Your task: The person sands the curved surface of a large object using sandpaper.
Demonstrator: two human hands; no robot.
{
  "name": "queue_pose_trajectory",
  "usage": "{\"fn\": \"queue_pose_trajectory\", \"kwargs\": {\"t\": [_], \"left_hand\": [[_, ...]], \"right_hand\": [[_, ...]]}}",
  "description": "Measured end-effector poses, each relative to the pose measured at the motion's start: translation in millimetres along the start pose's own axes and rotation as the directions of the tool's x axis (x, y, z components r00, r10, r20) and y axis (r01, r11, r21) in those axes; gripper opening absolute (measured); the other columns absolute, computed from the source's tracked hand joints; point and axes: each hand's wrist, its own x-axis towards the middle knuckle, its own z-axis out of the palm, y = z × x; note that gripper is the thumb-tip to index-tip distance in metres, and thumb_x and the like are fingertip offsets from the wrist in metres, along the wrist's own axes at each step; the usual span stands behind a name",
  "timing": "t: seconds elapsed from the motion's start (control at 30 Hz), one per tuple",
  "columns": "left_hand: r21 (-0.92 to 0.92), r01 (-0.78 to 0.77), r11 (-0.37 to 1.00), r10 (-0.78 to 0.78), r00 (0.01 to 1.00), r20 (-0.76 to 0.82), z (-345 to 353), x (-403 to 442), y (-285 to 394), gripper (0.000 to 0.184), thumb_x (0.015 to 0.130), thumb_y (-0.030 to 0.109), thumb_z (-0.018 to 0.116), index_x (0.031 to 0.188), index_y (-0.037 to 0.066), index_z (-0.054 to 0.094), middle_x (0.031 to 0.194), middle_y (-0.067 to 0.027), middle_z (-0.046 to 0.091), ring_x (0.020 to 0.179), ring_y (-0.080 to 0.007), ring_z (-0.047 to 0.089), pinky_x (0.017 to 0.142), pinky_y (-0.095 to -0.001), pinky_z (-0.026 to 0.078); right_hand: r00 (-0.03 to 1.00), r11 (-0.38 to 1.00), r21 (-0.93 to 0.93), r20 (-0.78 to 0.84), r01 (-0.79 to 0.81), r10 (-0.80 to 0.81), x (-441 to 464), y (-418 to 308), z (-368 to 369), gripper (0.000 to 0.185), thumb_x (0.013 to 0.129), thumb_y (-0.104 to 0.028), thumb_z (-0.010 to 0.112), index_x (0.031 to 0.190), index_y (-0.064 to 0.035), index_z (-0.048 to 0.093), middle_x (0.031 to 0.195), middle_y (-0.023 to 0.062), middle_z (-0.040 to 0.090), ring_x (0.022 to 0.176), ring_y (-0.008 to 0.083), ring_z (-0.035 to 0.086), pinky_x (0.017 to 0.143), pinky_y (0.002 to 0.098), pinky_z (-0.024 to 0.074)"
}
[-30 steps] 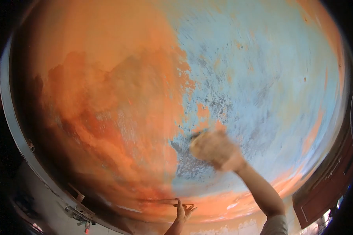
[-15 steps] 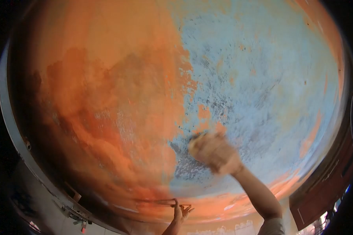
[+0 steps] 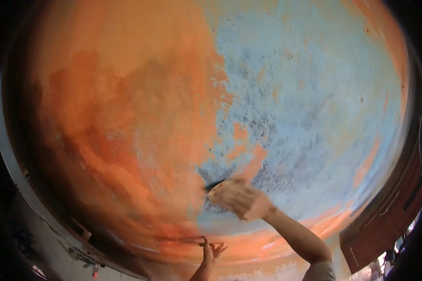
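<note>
A short grey fabric sleeve (image 3: 320, 272) stands at the near right, the right forearm bare beyond it. At near centre, the left hand (image 3: 213, 254) holds a thin, flat, dark-edged tool (image 3: 192, 240) beside the orange border; the thumb is upright against it, the other fingers partly spread. Above and to the right, the right hand (image 3: 241, 200), blurred, holds a flat piece with a dark edge (image 3: 214, 187) against the wall, at the boundary of two colours. Its fingers are pressed together over the piece; their exact grip cannot be told. The large painted wall (image 3: 305, 103) is mottled orange on the left, pale blue with dark grey specks on the right. A reddish-brown panel (image 3: 380, 234) stands right of the wall, a curved grey strip (image 3: 21, 192) left.
</note>
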Motion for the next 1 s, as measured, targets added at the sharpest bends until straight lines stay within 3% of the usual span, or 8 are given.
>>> {"fn": "queue_pose_trajectory", "kwargs": {"t": [0.1,0.27,0.47,0.57,0.67,0.73,0.83,1.0], "left_hand": [[-0.017,0.001,1.000,-0.002,0.999,-0.045,12,-4,-1,0.061,0.072,0.059,0.082,0.081,0.011,0.046,0.109,-0.0136,0.048,0.141,-0.0525,0.022,0.113,-0.0759,0.021],[0.032,-0.015,0.999,0.013,0.998,0.060,-3,1,-2,0.061,0.069,0.060,0.084,0.081,0.013,0.046,0.111,-0.0140,0.043,0.144,-0.0545,0.013,0.112,-0.0755,0.023],[0.019,-0.011,1.000,0.011,0.999,-0.045,5,-1,-1,0.060,0.071,0.060,0.082,0.082,0.013,0.047,0.106,-0.0152,0.046,0.143,-0.0549,0.017,0.111,-0.0756,0.024],[-0.007,0.030,1.000,-0.029,0.998,0.062,-6,8,1,0.062,0.072,0.062,0.081,0.088,0.011,0.047,0.117,-0.0183,0.044,0.144,-0.0544,0.016,0.112,-0.0753,0.023],[0.052,0.010,0.999,-0.013,0.999,0.048,-7,16,0,0.063,0.074,0.063,0.078,0.085,0.009,0.048,0.123,-0.0202,0.043,0.144,-0.0545,0.014,0.112,-0.0749,0.022],[0.074,0.015,0.997,-0.018,0.999,0.045,-10,9,1,0.066,0.075,0.066,0.075,0.089,0.008,0.047,0.124,-0.0207,0.043,0.144,-0.0549,0.014,0.112,-0.0747,0.022],[0.003,0.032,0.999,-0.032,0.999,-0.043,-9,13,0,0.065,0.074,0.064,0.077,0.080,0.008,0.043,0.110,-0.0195,0.043,0.142,-0.0557,0.018,0.115,-0.0752,0.016],[0.041,-0.014,0.999,0.016,0.998,-0.053,14,-6,3,0.065,0.076,0.066,0.074,0.078,0.009,0.043,0.109,-0.0195,0.045,0.142,-0.0564,0.020,0.116,-0.0732,0.015]], "right_hand": [[0.895,0.940,-0.194,-0.406,-0.281,0.184,34,62,-57,0.044,0.083,-0.005,0.057,0.127,-0.0039,0.063,0.127,0.0147,0.064,0.124,0.0309,0.058,0.112,0.0487,0.0372],[0.604,0.770,-0.010,-0.627,-0.638,0.493,55,97,-84,0.041,0.093,-0.007,0.053,0.133,0.0026,0.057,0.138,0.0229,0.056,0.137,0.0417,0.045,0.116,0.0540,0.0260],[0.999,0.999,-0.040,0.046,-0.016,0.018,0,-25,25,0.055,0.086,-0.011,0.053,0.142,-0.0066,0.050,0.148,0.0146,0.048,0.142,0.0284,0.041,0.111,0.0432,0.0372],[0.995,0.996,0.041,-0.065,0.074,-0.071,4,-2,3,0.055,0.086,-0.012,0.053,0.141,-0.0073,0.052,0.147,0.0139,0.049,0.140,0.0269,0.045,0.109,0.0382,0.0398],[0.960,0.935,-0.270,-0.220,-0.232,0.175,43,53,-66,0.045,0.092,-0.009,0.052,0.136,-0.0029,0.057,0.142,0.0166,0.056,0.137,0.0325,0.048,0.114,0.0465,0.0334],[0.785,0.891,-0.106,-0.525,-0.442,0.327,44,94,-83,0.039,0.094,-0.007,0.050,0.130,0.0016,0.060,0.139,0.0213,0.057,0.137,0.0372,0.047,0.114,0.0558,0.0278],[0.749,0.861,-0.072,-0.533,-0.503,0.393,59,90,-91,0.042,0.090,-0.006,0.054,0.132,0.0011,0.059,0.139,0.0210,0.057,0.138,0.0381,0.046,0.115,0.0542,0.0281],[0.988,0.988,0.012,0.013,-0.152,0.152,11,-19,2,0.051,0.085,-0.008,0.059,0.136,-0.0071,0.057,0.142,0.0127,0.055,0.136,0.0278,0.049,0.114,0.0453,0.0368]]}}
